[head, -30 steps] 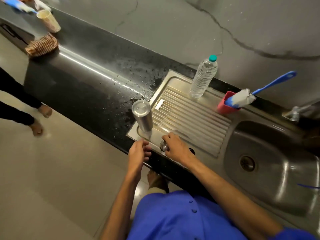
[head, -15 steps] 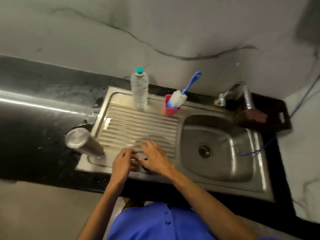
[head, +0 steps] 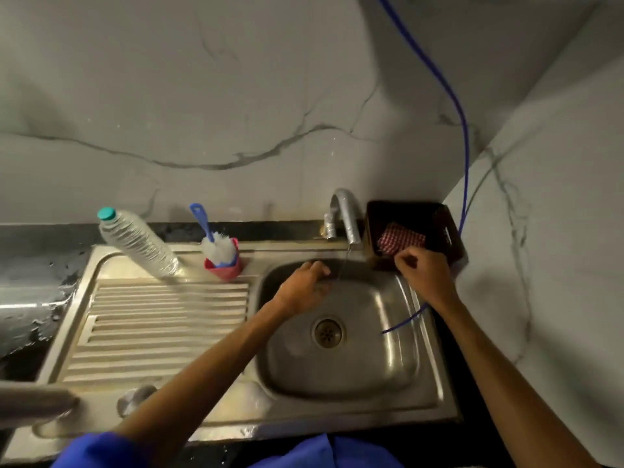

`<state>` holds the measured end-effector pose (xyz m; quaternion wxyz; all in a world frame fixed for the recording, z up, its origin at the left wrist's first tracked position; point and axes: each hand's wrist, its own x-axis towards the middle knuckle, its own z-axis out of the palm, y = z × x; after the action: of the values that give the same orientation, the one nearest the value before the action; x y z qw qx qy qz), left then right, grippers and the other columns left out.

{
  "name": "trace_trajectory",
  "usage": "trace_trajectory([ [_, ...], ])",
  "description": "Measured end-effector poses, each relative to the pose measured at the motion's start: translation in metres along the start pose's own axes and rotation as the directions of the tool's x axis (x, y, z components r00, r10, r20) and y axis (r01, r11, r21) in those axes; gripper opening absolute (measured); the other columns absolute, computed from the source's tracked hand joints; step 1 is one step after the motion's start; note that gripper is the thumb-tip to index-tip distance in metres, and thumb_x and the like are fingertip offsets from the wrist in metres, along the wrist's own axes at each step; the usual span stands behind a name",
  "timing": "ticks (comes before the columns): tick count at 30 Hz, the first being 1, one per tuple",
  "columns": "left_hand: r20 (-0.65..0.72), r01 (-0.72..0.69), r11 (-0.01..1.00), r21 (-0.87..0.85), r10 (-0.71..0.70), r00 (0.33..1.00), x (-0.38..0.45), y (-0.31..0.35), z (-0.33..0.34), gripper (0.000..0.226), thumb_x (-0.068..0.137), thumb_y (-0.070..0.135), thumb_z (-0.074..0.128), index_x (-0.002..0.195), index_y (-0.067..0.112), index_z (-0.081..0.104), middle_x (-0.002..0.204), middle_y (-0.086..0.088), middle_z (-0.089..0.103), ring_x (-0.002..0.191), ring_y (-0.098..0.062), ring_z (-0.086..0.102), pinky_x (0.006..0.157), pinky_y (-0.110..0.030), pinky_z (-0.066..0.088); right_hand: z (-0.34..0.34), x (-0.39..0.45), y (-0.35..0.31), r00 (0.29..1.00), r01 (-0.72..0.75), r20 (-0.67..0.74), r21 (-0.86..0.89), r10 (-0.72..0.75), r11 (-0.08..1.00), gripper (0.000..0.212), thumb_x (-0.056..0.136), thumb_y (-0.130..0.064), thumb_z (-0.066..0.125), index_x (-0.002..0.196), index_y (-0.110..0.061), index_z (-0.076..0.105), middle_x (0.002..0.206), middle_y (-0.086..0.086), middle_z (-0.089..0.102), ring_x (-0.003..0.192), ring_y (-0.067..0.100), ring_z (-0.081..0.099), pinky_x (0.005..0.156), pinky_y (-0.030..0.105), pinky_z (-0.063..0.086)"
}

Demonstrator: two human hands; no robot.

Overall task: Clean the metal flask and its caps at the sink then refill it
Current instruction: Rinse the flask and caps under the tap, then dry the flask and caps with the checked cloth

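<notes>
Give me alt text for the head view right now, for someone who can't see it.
The left hand reaches into the steel sink under a thin stream from the tap, while the right hand hovers beside the tap. A metal cap lies on the drainboard; the metal flask is at the left edge.

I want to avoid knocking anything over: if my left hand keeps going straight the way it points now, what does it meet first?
Most likely the thin water stream falling from the tap: the left hand points across the sink basin towards it, fingertips just short. Depth is unclear, so it could pass in front.
</notes>
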<state>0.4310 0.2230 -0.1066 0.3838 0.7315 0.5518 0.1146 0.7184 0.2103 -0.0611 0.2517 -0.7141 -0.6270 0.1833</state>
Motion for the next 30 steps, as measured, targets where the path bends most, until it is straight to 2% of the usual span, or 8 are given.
trace_trajectory([
  [3,0.010,-0.100,0.935,0.339,0.103,0.995,0.066,0.029,-0.001,0.062,0.099,0.033,0.063,0.155,0.017,0.043,0.161,-0.013,0.039,0.144,-0.038,0.042,0.114,-0.053,0.042,-0.024,0.042,0.021,1.000,-0.018,0.007,0.008,0.018,1.000,0.005,0.093,-0.016,0.072,0.093,-0.012,0.076,0.083,-0.005,0.069,0.075,0.007,0.062,0.065,0.006,0.039],
  [7,0.029,-0.049,0.763,0.644,0.039,0.999,0.116,0.029,-0.007,0.080,0.098,0.026,0.064,0.165,0.013,0.024,0.170,-0.011,0.025,0.157,-0.031,0.023,0.128,-0.045,0.023,-0.019,0.077,0.034,0.998,-0.053,0.031,0.038,0.052,0.998,0.006,0.094,-0.016,0.070,0.094,-0.014,0.076,0.085,-0.004,0.073,0.077,0.007,0.066,0.067,0.011,0.045],
  [11,-0.129,0.177,0.866,0.467,-0.131,0.983,0.126,0.028,-0.004,0.067,0.096,0.016,0.067,0.156,0.005,0.037,0.149,-0.015,0.044,0.133,-0.036,0.045,0.111,-0.043,0.043,-0.003,0.109,0.048,0.987,-0.146,0.072,0.068,0.141,0.987,0.008,0.093,-0.013,0.069,0.098,-0.010,0.075,0.093,0.004,0.076,0.088,0.018,0.071,0.077,0.023,0.048],
  [13,-0.083,0.253,0.859,0.444,-0.242,0.967,0.135,0.023,-0.001,0.053,0.102,0.023,0.063,0.147,0.002,0.047,0.142,-0.019,0.050,0.127,-0.037,0.051,0.104,-0.041,0.046,0.005,0.125,0.061,0.970,-0.219,0.123,0.049,0.211,0.975,0.013,0.093,-0.012,0.069,0.104,-0.006,0.072,0.100,0.010,0.074,0.094,0.024,0.070,0.078,0.027,0.050],
  [17,0.002,0.362,0.899,0.248,-0.374,0.928,0.147,0.005,-0.009,0.047,0.099,0.025,0.070,0.138,0.004,0.057,0.129,-0.015,0.064,0.110,-0.030,0.065,0.085,-0.031,0.056,0.026,0.150,0.079,0.889,-0.327,0.302,-0.107,0.344,0.939,0.048,0.096,-0.023,0.063,0.137,-0.003,0.050,0.133,0.023,0.056,0.119,0.039,0.059,0.095,0.044,0.054],
  [20,-0.044,0.409,0.900,0.150,-0.407,0.912,0.149,0.009,-0.015,0.023,0.099,0.017,0.066,0.116,0.005,0.074,0.108,-0.008,0.071,0.079,-0.016,0.060,0.065,-0.022,0.046,0.037,0.163,0.088,0.834,-0.401,0.329,-0.188,0.442,0.896,0.070,0.096,-0.024,0.060,0.154,-0.002,0.029,0.149,0.028,0.039,0.133,0.046,0.047,0.108,0.052,0.046],
  [25,-0.110,0.343,0.938,0.057,-0.336,0.936,0.139,0.035,-0.009,0.024,0.098,0.009,0.068,0.119,0.000,0.073,0.116,-0.016,0.075,0.094,-0.026,0.067,0.079,-0.031,0.050,0.047,0.172,0.099,0.793,-0.505,0.295,-0.172,0.534,0.846,0.082,0.090,-0.027,0.071,0.155,-0.001,0.028,0.157,0.026,0.031,0.144,0.048,0.030,0.116,0.057,0.035],
  [30,-0.043,0.271,0.962,-0.023,-0.271,0.962,0.111,0.031,0.010,0.069,0.094,0.015,0.077,0.155,0.014,0.044,0.141,-0.016,0.063,0.128,-0.034,0.063,0.106,-0.045,0.055,0.041,0.178,0.097,0.829,-0.334,0.296,-0.417,0.474,0.845,0.046,0.090,-0.035,0.070,0.127,-0.007,0.062,0.150,0.024,0.038,0.143,0.048,0.025,0.113,0.064,0.028],
])
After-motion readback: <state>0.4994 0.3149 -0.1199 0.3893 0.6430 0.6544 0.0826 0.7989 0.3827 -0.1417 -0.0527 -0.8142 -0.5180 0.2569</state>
